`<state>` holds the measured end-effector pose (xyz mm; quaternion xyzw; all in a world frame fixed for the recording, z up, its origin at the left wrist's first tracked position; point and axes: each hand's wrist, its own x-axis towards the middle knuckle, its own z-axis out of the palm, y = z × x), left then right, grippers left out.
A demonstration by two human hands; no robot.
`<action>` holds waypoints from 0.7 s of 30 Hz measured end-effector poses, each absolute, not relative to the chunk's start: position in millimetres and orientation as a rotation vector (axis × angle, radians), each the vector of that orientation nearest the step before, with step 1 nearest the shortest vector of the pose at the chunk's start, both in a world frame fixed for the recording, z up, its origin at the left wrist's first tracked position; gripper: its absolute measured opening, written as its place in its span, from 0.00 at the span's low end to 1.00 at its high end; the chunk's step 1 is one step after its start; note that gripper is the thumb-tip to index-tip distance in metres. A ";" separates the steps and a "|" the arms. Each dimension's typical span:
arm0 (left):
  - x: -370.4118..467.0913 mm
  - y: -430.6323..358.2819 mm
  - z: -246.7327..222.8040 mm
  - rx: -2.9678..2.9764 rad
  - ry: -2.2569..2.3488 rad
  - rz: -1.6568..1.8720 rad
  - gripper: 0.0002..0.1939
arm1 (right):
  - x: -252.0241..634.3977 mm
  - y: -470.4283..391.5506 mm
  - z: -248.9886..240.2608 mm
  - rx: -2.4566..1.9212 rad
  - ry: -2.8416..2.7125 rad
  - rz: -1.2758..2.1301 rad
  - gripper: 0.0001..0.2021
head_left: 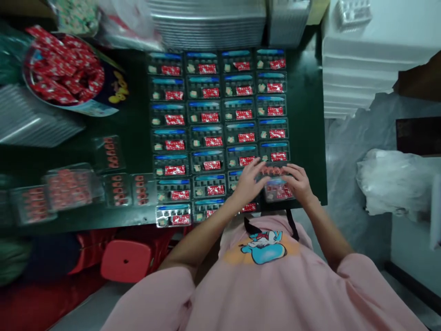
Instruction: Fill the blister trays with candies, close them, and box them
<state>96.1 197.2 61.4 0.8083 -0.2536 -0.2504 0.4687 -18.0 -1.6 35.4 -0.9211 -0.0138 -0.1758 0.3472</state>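
My left hand (248,181) and my right hand (299,184) are at the near right of the dark table, fingers curled on the two ends of a clear plastic tray with a row of small orange-red pieces (274,170). Just below it, between my wrists, lies another clear tray (278,192) with a red packet inside. Several columns of clear trays fill the middle of the table. Most show a blue pen (203,105), a red patterned packet (210,117) and a small pale piece (194,143). My left forearm covers part of the nearest rows.
A round tub (31,87) full of red patterned packets stands at the far left. Stacked clear trays (210,23) line the back. More trays of orange-red pieces (69,188) lie at the left. White stacked sheets (354,69) stand right; a red stool (126,261) sits near left.
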 end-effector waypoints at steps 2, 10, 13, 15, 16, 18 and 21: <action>88.4 173.4 77.2 1.988 -0.889 -0.551 0.34 | -9.8 -13.2 40.8 -2.419 -0.106 -0.396 0.07; 88.0 129.6 78.4 1.865 -0.612 -0.424 0.21 | -1.8 -41.3 30.1 -1.987 0.367 -0.527 0.26; 92.1 126.9 54.5 1.623 -0.156 -0.470 0.27 | -2.3 -43.0 7.7 -1.630 0.519 -0.253 0.34; 95.4 125.3 31.5 1.507 0.059 -0.489 0.30 | 1.5 -42.8 -8.6 -1.462 0.553 -0.089 0.33; 97.6 124.7 19.0 1.491 0.127 -0.489 0.30 | 4.9 -43.2 -16.2 -1.425 0.582 -0.057 0.32; 102.7 124.8 -5.0 1.545 0.193 -0.479 0.30 | 14.3 -45.9 -29.5 -1.447 0.659 -0.065 0.30; 110.9 127.1 -32.0 1.818 0.186 -0.456 0.26 | 32.0 -53.7 -44.8 -1.637 0.727 -0.102 0.28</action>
